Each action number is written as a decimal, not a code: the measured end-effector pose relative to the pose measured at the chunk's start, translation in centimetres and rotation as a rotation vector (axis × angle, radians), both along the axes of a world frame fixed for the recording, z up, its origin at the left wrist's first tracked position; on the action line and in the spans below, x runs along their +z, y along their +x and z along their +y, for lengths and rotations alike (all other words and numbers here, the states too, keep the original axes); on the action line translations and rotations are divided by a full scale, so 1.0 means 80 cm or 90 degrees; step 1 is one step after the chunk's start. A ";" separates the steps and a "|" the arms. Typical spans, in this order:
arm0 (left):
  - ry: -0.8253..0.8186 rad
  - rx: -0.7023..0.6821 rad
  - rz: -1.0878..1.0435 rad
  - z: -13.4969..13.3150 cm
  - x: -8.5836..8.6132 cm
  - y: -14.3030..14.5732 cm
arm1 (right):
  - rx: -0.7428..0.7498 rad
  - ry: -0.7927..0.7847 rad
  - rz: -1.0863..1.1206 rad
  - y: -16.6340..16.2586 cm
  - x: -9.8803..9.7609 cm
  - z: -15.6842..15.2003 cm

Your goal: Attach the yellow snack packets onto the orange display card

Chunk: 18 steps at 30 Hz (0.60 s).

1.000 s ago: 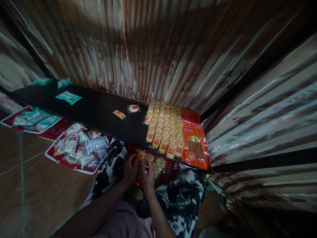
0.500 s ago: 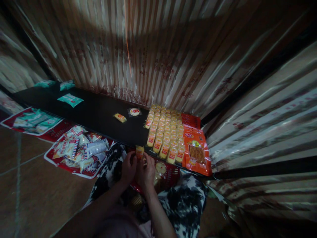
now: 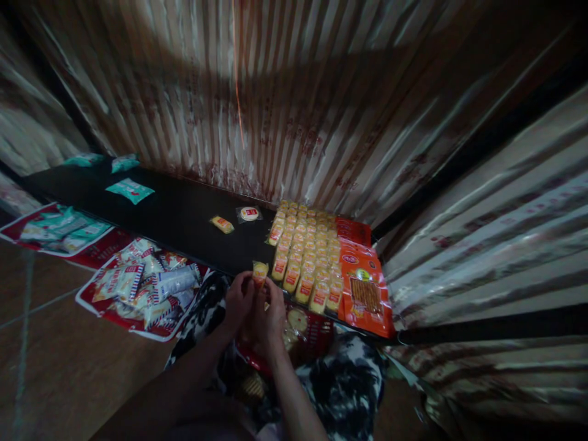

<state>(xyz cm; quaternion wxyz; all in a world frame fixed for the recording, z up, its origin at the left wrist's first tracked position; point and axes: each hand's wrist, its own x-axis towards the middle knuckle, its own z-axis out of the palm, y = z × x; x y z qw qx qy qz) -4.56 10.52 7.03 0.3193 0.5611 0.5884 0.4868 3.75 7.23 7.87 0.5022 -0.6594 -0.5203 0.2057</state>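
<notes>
Between both hands, at the front edge of the black shelf (image 3: 184, 211), is a small yellow wrapped snack cake (image 3: 260, 274) with an orange-red label, held upright. My left hand (image 3: 239, 300) pinches its left side, while the fingers of my right hand (image 3: 272, 309) close on its right side. Just right of them stand tight rows of matching wrapped cakes (image 3: 305, 260). One loose wrapped cake (image 3: 222, 224) and a round white packaged piece (image 3: 249, 214) lie farther back on the shelf. Below my hands, partly hidden, a red basket (image 3: 319, 331) holds clear-wrapped round pieces.
Orange snack bags (image 3: 365, 288) lie at the shelf's right end. Teal packets (image 3: 131, 190) rest toward the left. Below the front edge, one red basket (image 3: 87, 303) holds white packets and another (image 3: 13, 231) holds teal ones. A striped curtain (image 3: 257, 110) hangs behind.
The held cake has risen slightly toward the shelf edge, and both hands keep their grip on it. The camera view has tilted a little; the shelf items stay in place.
</notes>
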 end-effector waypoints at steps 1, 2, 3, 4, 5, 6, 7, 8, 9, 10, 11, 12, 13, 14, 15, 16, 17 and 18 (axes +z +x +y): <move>0.002 -0.001 -0.001 0.003 0.000 0.000 | 0.001 0.001 0.002 0.000 0.001 0.001; 0.002 -0.003 -0.002 0.005 0.001 0.000 | 0.003 0.004 0.002 0.000 0.003 0.003; 0.002 -0.006 -0.004 0.008 0.002 0.000 | 0.006 0.009 0.000 -0.001 0.004 0.005; 0.000 -0.010 -0.006 0.011 0.003 0.000 | 0.011 0.015 -0.003 -0.001 0.005 0.006; -0.003 -0.014 -0.009 0.014 0.004 0.000 | 0.015 0.021 -0.007 -0.001 0.006 0.008; -0.007 -0.020 -0.013 0.017 0.005 0.000 | 0.015 0.026 -0.012 -0.001 0.006 0.010; -0.012 -0.026 -0.019 0.020 0.006 0.000 | 0.013 0.031 -0.018 -0.001 0.006 0.012; -0.018 -0.031 -0.025 0.024 0.006 0.000 | 0.011 0.036 -0.026 -0.001 0.004 0.014; -0.023 -0.036 -0.030 0.027 0.007 0.000 | 0.009 0.041 -0.037 -0.001 0.002 0.016; -0.028 -0.041 -0.033 0.030 0.007 0.001 | 0.008 0.045 -0.051 -0.001 0.000 0.018; -0.031 -0.043 -0.035 0.033 0.007 0.001 | 0.007 0.049 -0.067 0.000 -0.002 0.020; -0.032 -0.046 -0.036 0.035 0.007 0.001 | 0.006 0.050 -0.083 0.000 -0.003 0.022; -0.033 -0.048 -0.037 0.037 0.007 0.001 | 0.005 0.048 -0.097 0.001 -0.004 0.024; -0.034 -0.049 -0.039 0.038 0.007 0.002 | 0.001 0.044 -0.108 0.001 -0.004 0.026; -0.037 -0.048 -0.043 0.039 0.008 0.002 | -0.002 0.039 -0.117 0.002 -0.003 0.028; -0.040 -0.048 -0.048 0.040 0.008 0.002 | -0.002 0.032 -0.122 0.002 -0.002 0.030; -0.043 -0.046 -0.053 0.041 0.009 0.002 | 0.001 0.026 -0.123 0.002 -0.001 0.033; -0.045 -0.045 -0.058 0.042 0.009 0.002 | 0.005 0.022 -0.121 0.002 0.000 0.035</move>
